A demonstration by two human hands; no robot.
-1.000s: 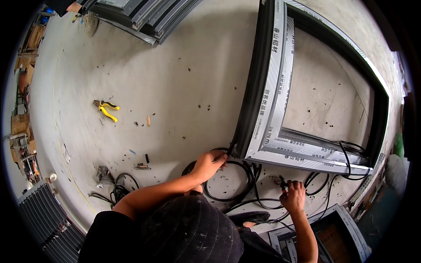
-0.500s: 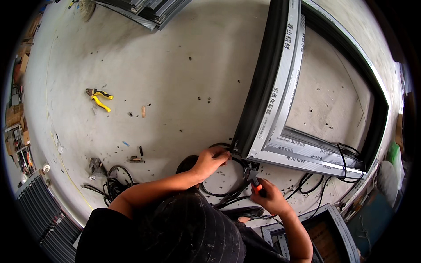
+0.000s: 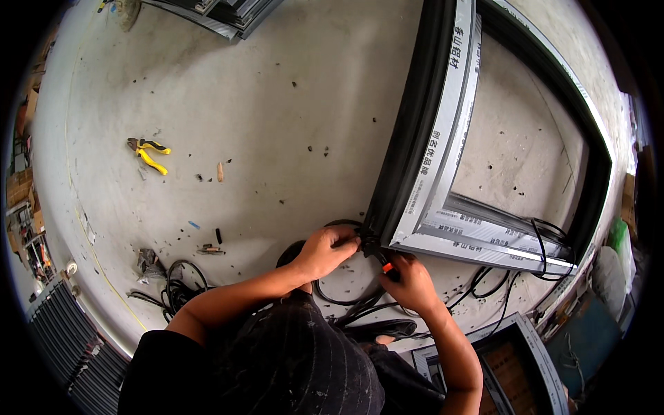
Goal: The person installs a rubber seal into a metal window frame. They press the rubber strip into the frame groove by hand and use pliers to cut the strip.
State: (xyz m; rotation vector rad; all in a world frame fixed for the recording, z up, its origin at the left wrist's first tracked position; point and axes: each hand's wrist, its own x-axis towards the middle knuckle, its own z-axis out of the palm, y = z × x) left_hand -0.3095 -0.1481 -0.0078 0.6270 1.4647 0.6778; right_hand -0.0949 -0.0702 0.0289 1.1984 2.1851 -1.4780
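My left hand (image 3: 324,253) is closed at the near left corner of a large window frame (image 3: 439,149), fingertips pinching the end of a black rubber seal strip (image 3: 364,240). The frame lies on the floor, its grey-black profiles covered with printed film. Closed round red-and-black pliers (image 3: 389,270), my right hand (image 3: 409,283) is just below the same corner. The tool's jaws point up at the strip and are mostly hidden against the dark profile. Loose loops of black strip (image 3: 339,302) lie under and between my hands.
Yellow-handled pliers (image 3: 149,153) lie on the floor to the left, with small black scraps around. Another black coil (image 3: 181,294) is beside my left forearm. Stacked profiles (image 3: 228,17) are at the far side. A second frame (image 3: 532,346) lies near right, with plastic bags (image 3: 612,270) beyond.
My right hand has moved up and left, bringing the red-and-black pliers to the frame corner. My left hand keeps its pinch there. The view has shifted slightly.
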